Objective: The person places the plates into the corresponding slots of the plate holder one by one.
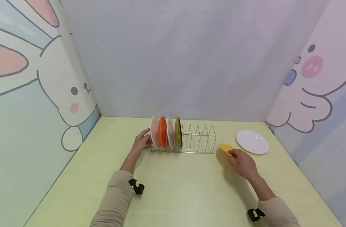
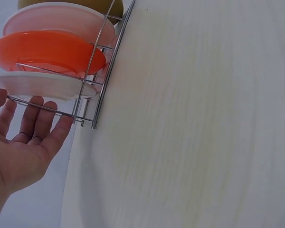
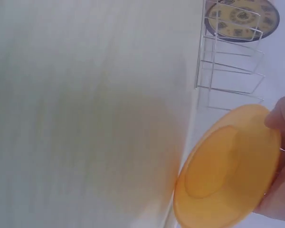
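Observation:
A wire dish rack [image 1: 199, 151] stands on the table with several plates upright in its left half. My left hand [image 1: 140, 143] holds the rack's left end, its fingers [image 2: 42, 121] around the end wire close beside the outermost white plate [image 2: 42, 86]. An orange plate [image 1: 162, 132], another white plate [image 1: 170, 132] and a dark-rimmed, patterned yellowish plate [image 1: 178, 134] follow to the right. Right of the rack, my right hand [image 1: 243, 164] pinches a yellow plate [image 3: 228, 166] by its rim. The plate is tilted, close over the table.
A white plate [image 1: 252, 142] lies flat on the table [image 1: 178, 189] at the right, beyond the yellow plate. The rack's right-hand slots hold no plates. Walls with cartoon animals border the table on the left and right, and a plain grey wall [image 1: 173, 63] stands behind.

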### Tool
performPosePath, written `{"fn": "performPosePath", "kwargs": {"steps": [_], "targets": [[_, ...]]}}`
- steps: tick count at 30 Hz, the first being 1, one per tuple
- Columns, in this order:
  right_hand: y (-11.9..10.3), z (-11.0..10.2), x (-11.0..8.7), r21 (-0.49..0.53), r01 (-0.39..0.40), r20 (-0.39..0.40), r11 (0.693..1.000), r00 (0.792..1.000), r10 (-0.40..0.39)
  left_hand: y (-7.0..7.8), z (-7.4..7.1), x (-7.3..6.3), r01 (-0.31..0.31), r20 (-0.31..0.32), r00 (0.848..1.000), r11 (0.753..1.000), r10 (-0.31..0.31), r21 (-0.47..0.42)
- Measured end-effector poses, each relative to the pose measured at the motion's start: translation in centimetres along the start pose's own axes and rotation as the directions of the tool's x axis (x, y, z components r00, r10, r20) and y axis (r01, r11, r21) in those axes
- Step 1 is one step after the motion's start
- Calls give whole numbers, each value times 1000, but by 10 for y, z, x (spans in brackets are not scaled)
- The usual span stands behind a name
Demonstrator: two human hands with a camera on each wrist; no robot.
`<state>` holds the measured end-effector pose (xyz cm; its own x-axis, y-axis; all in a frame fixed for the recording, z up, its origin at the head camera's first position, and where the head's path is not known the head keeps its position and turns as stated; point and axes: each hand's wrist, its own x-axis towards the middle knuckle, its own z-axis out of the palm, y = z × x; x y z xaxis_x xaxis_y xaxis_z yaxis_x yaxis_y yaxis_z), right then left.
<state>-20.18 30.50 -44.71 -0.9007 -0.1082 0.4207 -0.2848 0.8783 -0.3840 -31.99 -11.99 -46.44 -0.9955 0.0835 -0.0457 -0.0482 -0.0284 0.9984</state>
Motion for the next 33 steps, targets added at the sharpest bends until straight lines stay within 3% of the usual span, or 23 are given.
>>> {"fn": "performPosePath", "kwargs": {"steps": [4,8,13,16,20,27,30,33], "targets": [[-4,-10,0,68,-19,-125,998,992,28,4,-1,-4,15,11,1000,1000,-15,-9],[-14,-23,-1,179,-52,-192,982,977,87,12,-1,-11,23,28,999,1000,-23,-11],[-31,-41,-2,366,-90,-195,926,966,171,22,0,-20,21,30,999,1000,-21,-2],[-39,-48,-1,441,-78,-202,894,962,184,15,-3,-15,13,21,1000,1000,-13,2],[-48,-51,2,458,-77,-206,886,960,190,4,-5,-7,9,5,1000,1000,-9,7],[-43,-41,2,480,-104,-191,871,957,220,18,-3,-18,29,26,999,999,-28,-33],[-52,-35,3,553,-126,-197,824,941,276,12,-5,-12,31,24,999,999,-30,-38],[-63,-27,7,646,-132,-202,752,920,335,6,-6,-5,34,14,999,999,-34,-31]]}}
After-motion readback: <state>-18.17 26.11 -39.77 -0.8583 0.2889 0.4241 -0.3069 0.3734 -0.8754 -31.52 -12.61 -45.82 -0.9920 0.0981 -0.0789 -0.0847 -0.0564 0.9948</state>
